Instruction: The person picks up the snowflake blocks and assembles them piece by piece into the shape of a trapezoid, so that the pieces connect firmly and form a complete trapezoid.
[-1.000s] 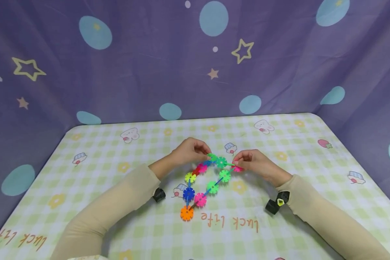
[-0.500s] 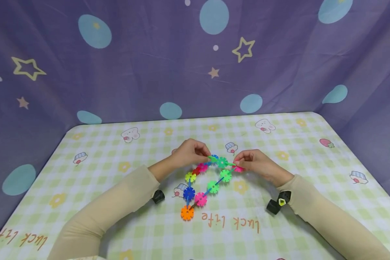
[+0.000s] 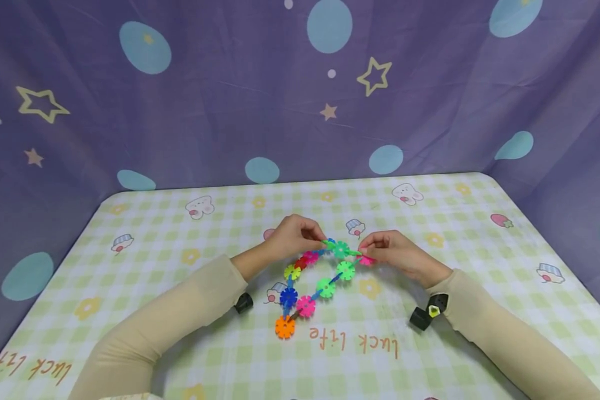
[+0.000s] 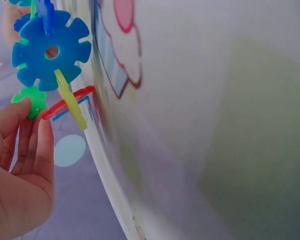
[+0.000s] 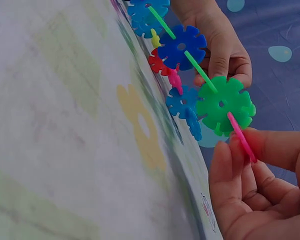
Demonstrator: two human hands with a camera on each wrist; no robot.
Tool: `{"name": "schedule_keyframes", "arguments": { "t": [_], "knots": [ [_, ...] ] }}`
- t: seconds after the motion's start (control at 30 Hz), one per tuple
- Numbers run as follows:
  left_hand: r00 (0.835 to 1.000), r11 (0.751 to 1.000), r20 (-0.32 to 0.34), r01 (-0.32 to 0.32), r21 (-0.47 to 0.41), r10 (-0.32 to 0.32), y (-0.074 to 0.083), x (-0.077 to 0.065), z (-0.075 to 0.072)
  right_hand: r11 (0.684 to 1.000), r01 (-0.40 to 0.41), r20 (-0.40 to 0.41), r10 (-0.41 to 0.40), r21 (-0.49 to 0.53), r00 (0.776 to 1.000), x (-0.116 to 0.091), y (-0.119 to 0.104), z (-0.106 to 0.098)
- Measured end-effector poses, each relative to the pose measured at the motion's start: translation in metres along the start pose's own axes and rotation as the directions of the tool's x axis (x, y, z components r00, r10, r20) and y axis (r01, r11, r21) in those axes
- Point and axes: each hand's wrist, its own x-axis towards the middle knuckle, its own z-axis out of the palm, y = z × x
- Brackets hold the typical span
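A ring-like chain of notched plastic snowflake discs in several colours lies in the middle of the head view, with an orange disc (image 3: 285, 328) at its near end. At the chain's far end my left hand (image 3: 291, 239) pinches a green snowflake disc (image 4: 30, 100) between thumb and fingers. My right hand (image 3: 397, 253) pinches a pink snowflake disc (image 5: 242, 137), which is slotted into another green disc (image 5: 225, 102). Between the hands, that stretch is raised off the cloth in the right wrist view. A yellow disc (image 3: 292, 272) and a dark blue disc (image 3: 288, 298) run down the left side.
The table (image 3: 460, 355) has a green-and-white checked cloth printed with flowers, cupcakes and lettering. A purple curtain (image 3: 300, 94) with stars and balloon shapes hangs behind its far edge. Black wrist cameras (image 3: 421, 318) sit on both sleeves.
The chain's near end, with the orange disc, has shifted slightly left. A blue disc shows more beside the left fingers than before. Both hands have barely moved and keep their pinches.
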Motion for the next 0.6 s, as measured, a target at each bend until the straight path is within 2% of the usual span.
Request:
{"name": "schedule_keyframes", "arguments": {
  "t": [0.17,0.6],
  "knots": [
    [1.000,1.000,-0.020,-0.018,-0.007,0.018,0.0016,0.0002,0.0010,0.999,-0.013,0.010,0.012,0.040,1.000,-0.0002,0.0002,0.0002],
    [0.988,0.995,-0.111,-0.104,-0.005,0.103,-0.0007,-0.0001,0.0028,0.996,-0.029,-0.048,0.033,0.086,0.998,0.0009,-0.0016,0.0054]
  ]
}}
